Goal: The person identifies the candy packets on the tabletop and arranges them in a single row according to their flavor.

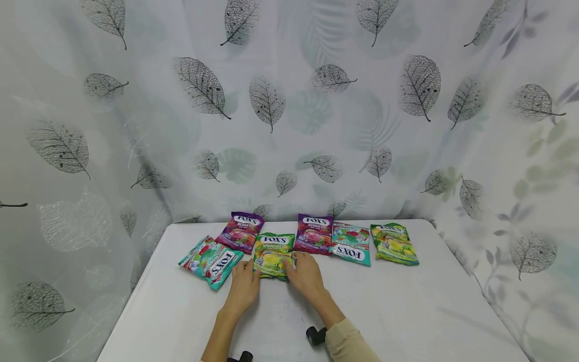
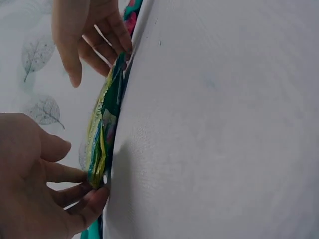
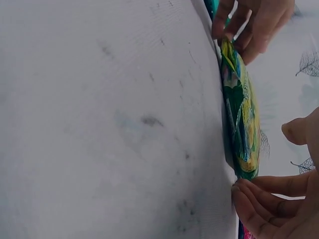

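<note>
A yellow-green Fox's candy bag (image 1: 273,254) lies flat on the white table, between the two hands. At its left edge is the left hand (image 1: 245,284), whose fingertips touch the bag's end in the left wrist view; the thumb stands apart from it. The right hand (image 1: 307,276) is at the opposite edge. Its fingertips meet the bag (image 3: 242,119) in the right wrist view, with the thumb raised off it. Close to the left hand lies a teal Fox's bag (image 1: 211,262). A purple Fox's bag (image 1: 313,234) is just beyond the right hand.
Another purple bag (image 1: 241,232) lies at the back left. To the right are a teal bag (image 1: 351,244), upside down, and a second yellow-green bag (image 1: 394,244). A leaf-patterned curtain (image 1: 289,136) hangs behind the white table (image 1: 407,311).
</note>
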### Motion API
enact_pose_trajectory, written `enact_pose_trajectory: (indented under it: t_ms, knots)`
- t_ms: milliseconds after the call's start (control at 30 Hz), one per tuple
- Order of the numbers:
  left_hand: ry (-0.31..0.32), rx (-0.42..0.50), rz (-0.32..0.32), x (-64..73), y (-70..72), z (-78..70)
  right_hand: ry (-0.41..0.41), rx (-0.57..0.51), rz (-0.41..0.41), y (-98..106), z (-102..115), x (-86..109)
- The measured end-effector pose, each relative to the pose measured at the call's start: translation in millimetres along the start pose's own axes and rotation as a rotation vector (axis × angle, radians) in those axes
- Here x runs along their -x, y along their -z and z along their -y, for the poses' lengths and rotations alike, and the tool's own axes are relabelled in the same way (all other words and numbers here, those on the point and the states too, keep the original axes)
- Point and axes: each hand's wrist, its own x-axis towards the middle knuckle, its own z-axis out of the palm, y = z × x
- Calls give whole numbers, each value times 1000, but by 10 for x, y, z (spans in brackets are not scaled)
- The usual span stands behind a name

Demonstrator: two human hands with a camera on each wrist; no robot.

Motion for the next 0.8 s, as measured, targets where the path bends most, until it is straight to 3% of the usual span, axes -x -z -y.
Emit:
enact_pose_trajectory:
  t_ms: [100, 333, 567, 800]
  knots:
    - [13, 1, -2, -36, -15, 10, -21, -44, 8, -2, 0, -27]
    - [71, 102, 3, -123, -25, 43, -12, -100, -16, -38, -29, -106]
    - [107, 108, -6, -167, -46, 72, -37, -125, -29, -84, -50, -157]
    - [132, 134, -36, -195, -82, 92, -96, -245, -34, -93, -72, -196]
